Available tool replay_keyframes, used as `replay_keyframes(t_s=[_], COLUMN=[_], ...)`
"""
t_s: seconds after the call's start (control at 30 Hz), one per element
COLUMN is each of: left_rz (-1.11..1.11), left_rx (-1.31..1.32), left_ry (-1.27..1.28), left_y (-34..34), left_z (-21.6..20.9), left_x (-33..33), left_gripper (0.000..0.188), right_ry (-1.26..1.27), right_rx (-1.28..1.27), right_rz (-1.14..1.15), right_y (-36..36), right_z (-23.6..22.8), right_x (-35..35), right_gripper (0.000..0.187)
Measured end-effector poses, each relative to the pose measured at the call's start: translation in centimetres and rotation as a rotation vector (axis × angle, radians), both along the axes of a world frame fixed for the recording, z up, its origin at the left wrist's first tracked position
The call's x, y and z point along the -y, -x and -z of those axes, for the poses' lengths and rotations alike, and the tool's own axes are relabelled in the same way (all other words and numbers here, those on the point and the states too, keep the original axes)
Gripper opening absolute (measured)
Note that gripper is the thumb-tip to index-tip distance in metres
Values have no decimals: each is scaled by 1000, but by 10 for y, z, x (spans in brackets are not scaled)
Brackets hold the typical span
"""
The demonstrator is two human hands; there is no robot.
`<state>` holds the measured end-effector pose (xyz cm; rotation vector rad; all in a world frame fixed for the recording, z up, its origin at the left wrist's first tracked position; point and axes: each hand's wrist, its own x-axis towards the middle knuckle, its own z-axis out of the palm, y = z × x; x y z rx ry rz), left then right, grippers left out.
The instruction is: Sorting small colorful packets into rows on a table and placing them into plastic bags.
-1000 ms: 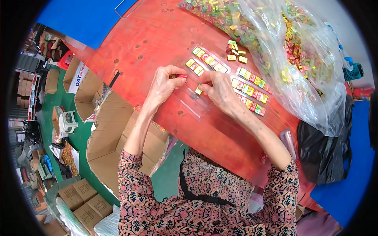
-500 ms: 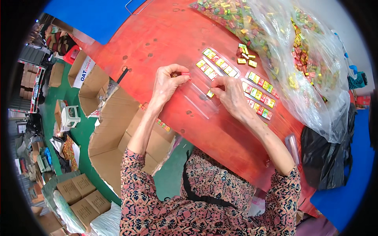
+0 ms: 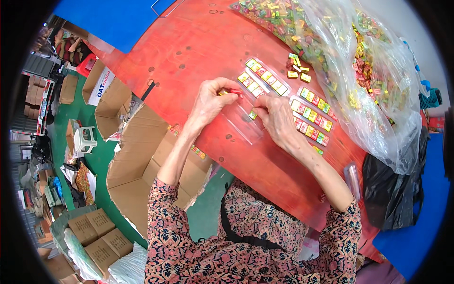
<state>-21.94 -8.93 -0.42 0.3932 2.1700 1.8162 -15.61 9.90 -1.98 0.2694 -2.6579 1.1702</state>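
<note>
Between the thumb and fingers of my left hand [image 3: 212, 105] is a small red wrapped candy [image 3: 236, 91], held over a clear plastic tray [image 3: 239, 131]. My right hand [image 3: 280, 119] is closed, its fingertips pinching a small yellow-green candy [image 3: 253, 114] low in the same tray. Two rows of that tray, a far row [image 3: 266, 75] and a row beside it [image 3: 251, 84], hold red, yellow and green candies. The tray's nearer channels show bare plastic. To the right, a second clear tray holds candies in three rows [image 3: 312, 114], partly behind my right hand.
Loose candies [image 3: 294, 66] lie beyond the trays on the red table [image 3: 189, 33]. A big clear bag of candies [image 3: 331, 57] covers the far right. Near the right edge are a black plastic bag [image 3: 395, 184] and clear tray pieces [image 3: 351, 177]. Cardboard boxes [image 3: 135, 156] stand left.
My left hand has moved slightly right, bringing its red candy closer to my right hand. My right hand's fingertips stay at the tray. The candies in the rows look the same.
</note>
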Motion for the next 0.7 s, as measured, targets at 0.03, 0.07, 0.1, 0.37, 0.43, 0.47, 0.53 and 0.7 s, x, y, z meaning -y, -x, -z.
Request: replay_keyframes(t_s=[0.03, 0.07, 0.1, 0.37, 0.43, 0.47, 0.53, 0.7], left_rz=[0, 39, 79, 239, 213, 216, 239, 168], left_rx=[1, -78, -156, -591, -394, -393, -215, -156], left_ry=[0, 145, 291, 490, 434, 433, 446, 326], left_y=[-2, -4, -6, -11, -13, -13, -12, -11], left_z=[0, -1, -2, -13, -14, -16, -18, -11], left_x=[-3, -7, -10, -17, -19, -20, -20, -12], left_gripper=[17, 16, 15, 18, 15, 15, 11, 7], right_ry=[0, 13, 27, 22, -24, -38, -51, 23], right_rx=[1, 15, 29, -39, -74, -64, -54, -11], right_rz=[0, -5, -9, -12, -13, -3, 9, -59], right_y=[0, 0, 0, -3, -3, -3, -4, -6], right_z=[-1, -2, -3, 2, 6, 8, 9, 2], right_x=[1, 2, 3, 0, 2, 3, 4, -2], right_gripper=[8, 9, 9, 9, 9, 8, 8, 7])
